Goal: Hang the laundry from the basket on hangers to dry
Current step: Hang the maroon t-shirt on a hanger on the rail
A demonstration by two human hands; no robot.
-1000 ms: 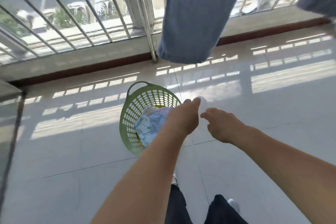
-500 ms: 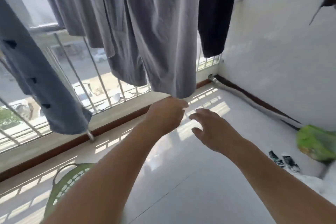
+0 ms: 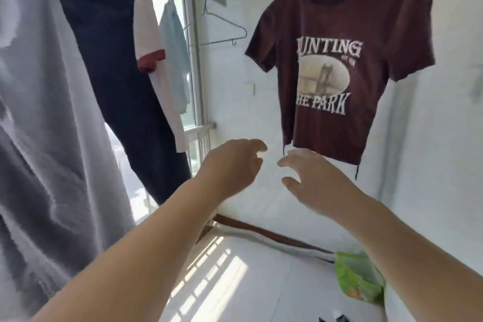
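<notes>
Both hands are raised in front of me and hold nothing. My left hand [image 3: 232, 165] has loosely curled fingers. My right hand [image 3: 313, 180] has spread, relaxed fingers just under the hem of a maroon printed T-shirt [image 3: 342, 60], which hangs on a hanger at the upper right. An empty wire hanger [image 3: 222, 26] hangs from the rail near the window. Along the left hang a grey garment [image 3: 47, 125], a dark navy garment [image 3: 117, 73], a white shirt with a red cuff [image 3: 151, 42] and a pale blue shirt [image 3: 175, 42]. The laundry basket is out of view.
A white wall [image 3: 431, 165] closes the right side and the far end. A green bag [image 3: 358, 277] lies on the tiled floor by the wall. The window [image 3: 193, 102] stands behind the hanging clothes. A dark baseboard runs along the wall's foot.
My view has swung up and right from the green basket on the floor to the hanging clothes and the wall. Both hands rose with it and stayed empty.
</notes>
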